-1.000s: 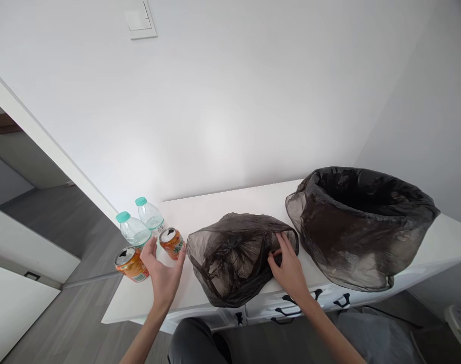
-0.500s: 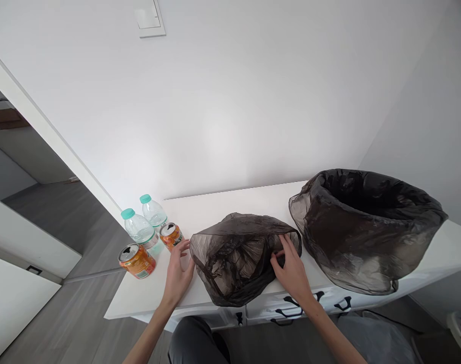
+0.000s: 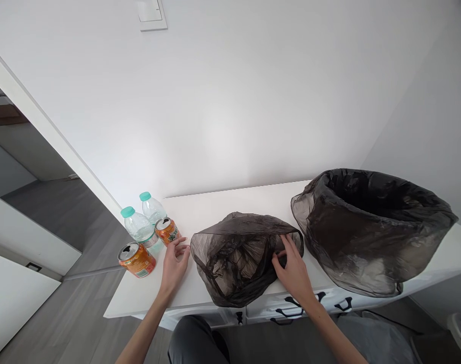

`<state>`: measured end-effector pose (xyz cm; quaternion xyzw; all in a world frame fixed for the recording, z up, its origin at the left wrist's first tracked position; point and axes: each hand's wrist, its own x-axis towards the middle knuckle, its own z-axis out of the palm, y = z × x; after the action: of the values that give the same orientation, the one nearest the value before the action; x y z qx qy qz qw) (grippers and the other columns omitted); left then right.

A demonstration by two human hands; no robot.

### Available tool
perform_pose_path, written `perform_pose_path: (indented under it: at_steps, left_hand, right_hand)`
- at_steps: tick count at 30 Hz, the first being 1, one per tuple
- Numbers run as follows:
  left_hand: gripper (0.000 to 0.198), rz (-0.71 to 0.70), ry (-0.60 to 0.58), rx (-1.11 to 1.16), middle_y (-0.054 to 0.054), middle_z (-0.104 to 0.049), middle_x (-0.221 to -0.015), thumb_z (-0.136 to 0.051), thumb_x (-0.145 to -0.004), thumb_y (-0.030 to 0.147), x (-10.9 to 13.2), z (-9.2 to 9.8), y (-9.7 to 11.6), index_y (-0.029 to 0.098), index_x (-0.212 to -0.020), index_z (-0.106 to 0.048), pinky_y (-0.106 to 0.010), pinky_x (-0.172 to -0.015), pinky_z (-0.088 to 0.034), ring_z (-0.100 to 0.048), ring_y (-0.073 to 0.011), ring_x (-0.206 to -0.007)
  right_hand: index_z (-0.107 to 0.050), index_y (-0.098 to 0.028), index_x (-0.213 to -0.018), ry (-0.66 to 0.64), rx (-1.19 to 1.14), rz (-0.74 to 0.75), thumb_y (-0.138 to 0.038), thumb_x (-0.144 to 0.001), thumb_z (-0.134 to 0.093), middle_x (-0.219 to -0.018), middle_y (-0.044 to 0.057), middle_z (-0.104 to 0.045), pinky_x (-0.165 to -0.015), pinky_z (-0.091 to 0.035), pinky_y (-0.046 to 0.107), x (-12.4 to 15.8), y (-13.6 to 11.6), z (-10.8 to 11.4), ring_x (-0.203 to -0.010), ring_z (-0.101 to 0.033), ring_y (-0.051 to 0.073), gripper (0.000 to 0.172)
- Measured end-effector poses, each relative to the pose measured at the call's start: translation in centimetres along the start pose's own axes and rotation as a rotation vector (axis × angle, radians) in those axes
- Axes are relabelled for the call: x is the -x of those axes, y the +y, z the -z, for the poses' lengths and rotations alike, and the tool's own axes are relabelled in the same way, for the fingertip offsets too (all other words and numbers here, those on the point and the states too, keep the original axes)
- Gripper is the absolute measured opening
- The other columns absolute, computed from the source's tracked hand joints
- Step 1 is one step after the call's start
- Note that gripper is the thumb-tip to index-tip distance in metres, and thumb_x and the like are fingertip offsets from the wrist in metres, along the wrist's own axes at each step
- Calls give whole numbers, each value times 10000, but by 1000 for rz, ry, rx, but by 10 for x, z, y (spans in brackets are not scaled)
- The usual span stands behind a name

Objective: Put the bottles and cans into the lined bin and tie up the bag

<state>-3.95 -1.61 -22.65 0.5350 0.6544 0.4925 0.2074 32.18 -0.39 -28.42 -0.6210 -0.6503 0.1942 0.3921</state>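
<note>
The loose black bag (image 3: 245, 230) lies lengthwise between the hands, nearer the right hand (image 3: 294, 273), which grasps its rim, while the left hand (image 3: 174, 265), unclenched and empty, rests just beside an orange can (image 3: 167, 231).

White, flat-topped cabinet (image 3: 192, 210) before me bears clear plastic bottles with teal caps (image 3: 139, 226), two orange metal cans (image 3: 138, 260), open translucent black plastic bag (image 3: 249, 225), bag-draped dark container (image 3: 359, 237).
</note>
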Motion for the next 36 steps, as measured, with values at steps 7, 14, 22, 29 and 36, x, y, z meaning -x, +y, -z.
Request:
perform_pose_path:
  at_steps: [7,14,22,29,36]
  left_hand:
    - [463,19,15,-22,-154,-694,-1266,-623,-863,500,3,0,8,183,-1199,-583,-431,-921,-564,-712,-263,-1051]
    - [430,-51,-119,15,-101,-749,-1111,-613,-880,567,17,-12,43,204,-1109,-636,-467,-961,-557,-707,-299,-1057]
    - [966,-83,-278,61,-165,-580,-1417,-919,-662,510,59,-39,81,227,-1460,-454,-567,-1153,-457,-559,-374,-1359]
    - [856,-566,-602,-340,-136,-324,-1680,-873,-757,529,118,-31,121,359,-1512,-507,-677,-1233,-321,-281,-433,-1553]
    - [835,-466,-859,-123,-126,-527,-1568,-879,-736,549,80,4,127,338,-1484,-573,-548,-1196,-420,-468,-375,-1465]
  right_hand:
    - [-337,-195,-1624,12,15,17,-420,-1032,-416,-1570,183,-489,-1012,-538,436,1,-1,0,-1437,-500,320,638]
    - [-269,-189,-1665,46,-29,65,-434,-1023,-453,-1503,205,-536,-1049,-525,472,1,-2,5,-1422,-510,345,711]
    - [-245,-328,-1669,-5,-161,134,-482,-1069,-443,-1736,180,-210,-679,-611,354,36,-23,32,-832,-689,195,651]
    - [-451,-340,-1524,-240,-127,285,-335,-1079,-443,-1541,142,-506,-742,-607,339,68,-34,42,-840,-709,186,446]
    - [-633,-215,-1223,-408,36,290,-182,-967,-472,-1183,132,-665,-639,-538,323,68,-30,42,-710,-683,193,305]
